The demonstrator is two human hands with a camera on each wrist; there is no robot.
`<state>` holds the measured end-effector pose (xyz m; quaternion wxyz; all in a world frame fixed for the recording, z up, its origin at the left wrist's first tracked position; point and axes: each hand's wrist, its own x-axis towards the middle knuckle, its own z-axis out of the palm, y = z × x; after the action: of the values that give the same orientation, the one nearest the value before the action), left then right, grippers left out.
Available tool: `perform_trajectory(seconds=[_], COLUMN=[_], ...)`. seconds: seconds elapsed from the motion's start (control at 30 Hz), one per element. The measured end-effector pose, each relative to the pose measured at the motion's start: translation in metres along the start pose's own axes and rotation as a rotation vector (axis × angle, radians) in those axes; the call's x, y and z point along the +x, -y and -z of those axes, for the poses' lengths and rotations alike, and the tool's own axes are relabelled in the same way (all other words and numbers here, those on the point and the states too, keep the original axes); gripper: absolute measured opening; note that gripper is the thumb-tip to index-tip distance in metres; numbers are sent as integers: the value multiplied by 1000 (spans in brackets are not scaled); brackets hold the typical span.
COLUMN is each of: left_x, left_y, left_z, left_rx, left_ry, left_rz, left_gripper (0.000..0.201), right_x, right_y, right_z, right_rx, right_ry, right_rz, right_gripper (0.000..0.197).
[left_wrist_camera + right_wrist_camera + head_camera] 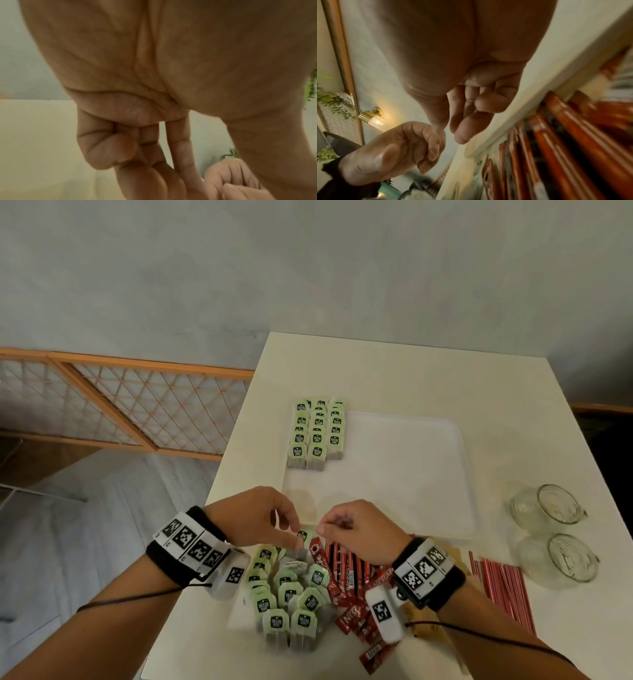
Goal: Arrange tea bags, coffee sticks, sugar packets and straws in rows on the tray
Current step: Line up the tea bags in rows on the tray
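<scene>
A green-tagged tea bag [303, 536] hangs between my two hands above the loose tea bag pile [291, 594] at the table's front. My left hand [295, 537] pinches it from the left. My right hand [320, 529] has its fingers curled, with the tips at the bag's top; whether it grips is hidden. Three rows of tea bags [317, 433] lie along the left edge of the white tray [428, 474]. Red coffee sticks [346, 573] lie under my right hand, red straws [503, 587] to its right, and brown sugar packets [428, 626] under my right wrist.
Two glass jars [548, 508] [565, 559] lie on their sides at the table's right edge. The table's left edge [219, 474] drops to the floor, where a wooden lattice screen [137, 405] stands. A grey wall is behind.
</scene>
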<state>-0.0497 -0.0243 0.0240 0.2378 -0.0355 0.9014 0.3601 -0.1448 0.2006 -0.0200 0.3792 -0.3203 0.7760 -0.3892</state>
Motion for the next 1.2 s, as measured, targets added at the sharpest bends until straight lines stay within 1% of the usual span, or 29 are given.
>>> perform_trajectory(seconds=[0.07,0.13,0.2,0.3,0.37,0.43,0.57,0.63,0.73,0.8,0.83,0.9,0.97,1.07,1.1,1.17,1.2], left_x=[-5,-8,-10,-10,-9,-8,-6,-5,-4,-6,-8,-12,-18,-27,-30,-33,-34], left_y=[3,5,5,3,1,-2,-9,-12,-14,-11,-9,-2,6,22,27,36,39], left_z=[-8,-16,-23,-30,-32,-32,-23,-19,-14,-12,-11,-9,-9,-14,-17,-24,-28], left_rx=[47,83,121,169,170,148,127,102,38,19,14,12,29,112,134,150,152], left_ry=[56,96,113,110,92,63,30,1,-48,-99,-128,-168,-170,-90,-57,-20,-11], left_rz=[32,52,51,28,9,-11,-51,-79,-92,-91,-80,-27,53,181,216,263,274], left_gripper=[39,41,36,22,15,12,15,14,11,13,15,21,25,36,42,52,56], right_x=[-6,-11,-14,-16,-17,-17,-15,-14,-15,-15,-15,-15,-17,-17,-17,-16,-15], right_y=[-5,-8,-10,-13,-14,-14,-14,-13,-13,-13,-14,-16,-17,-19,-20,-20,-20], right_z=[-6,-11,-18,-28,-33,-37,-41,-44,-42,-39,-39,-38,-38,-42,-44,-48,-49], right_rx=[18,21,24,28,25,9,12,52,98,76,60,69,80,91,98,116,125], right_ry=[14,12,16,31,39,38,-9,-26,-74,-109,-118,-115,-119,-99,-86,-79,-80], right_rz=[16,32,47,73,83,84,85,101,122,138,150,146,137,126,128,120,116], right_gripper=[17,17,16,12,14,17,34,42,32,39,39,31,30,38,45,58,59])
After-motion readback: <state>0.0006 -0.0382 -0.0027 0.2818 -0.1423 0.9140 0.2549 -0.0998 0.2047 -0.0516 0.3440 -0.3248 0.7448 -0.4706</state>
